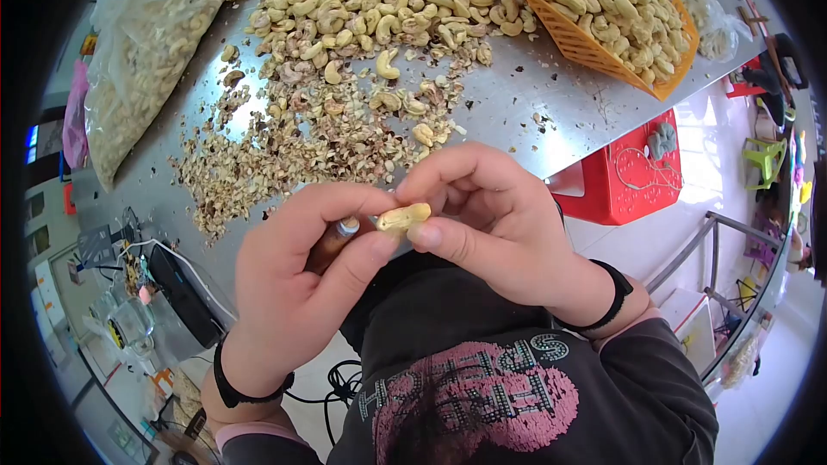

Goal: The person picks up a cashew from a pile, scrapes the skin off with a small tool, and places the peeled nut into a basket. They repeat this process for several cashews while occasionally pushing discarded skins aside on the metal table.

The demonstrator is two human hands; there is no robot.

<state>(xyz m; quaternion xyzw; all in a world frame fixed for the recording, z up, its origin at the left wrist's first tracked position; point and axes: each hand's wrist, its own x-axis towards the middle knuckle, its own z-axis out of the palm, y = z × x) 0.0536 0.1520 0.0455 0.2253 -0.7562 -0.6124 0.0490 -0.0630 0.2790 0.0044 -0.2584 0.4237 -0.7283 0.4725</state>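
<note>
Left hand [289,271] and right hand [512,224] pinch nut [403,218] near scraps [319,151]; left also grips tool [330,248] (tip unclear). Step, judged: working nut; next move calls for steady pinch.

Both bare hands up beyond the torso in a black shirt with pink sequinned print [491,387], fingertips nearly meeting. Left hand [301,263]: off torso's left side, back up, index bent over, thumb tip opposing in a pinch. Right hand [495,220]: off torso's far edge, toward its right, index arched, thumb extended inward, other fingers curled. Black fabric bands on left wrist [245,379] and right wrist [607,297]. Forearms angle in from either side of torso, dark sleeves, pink cuffs.
</note>
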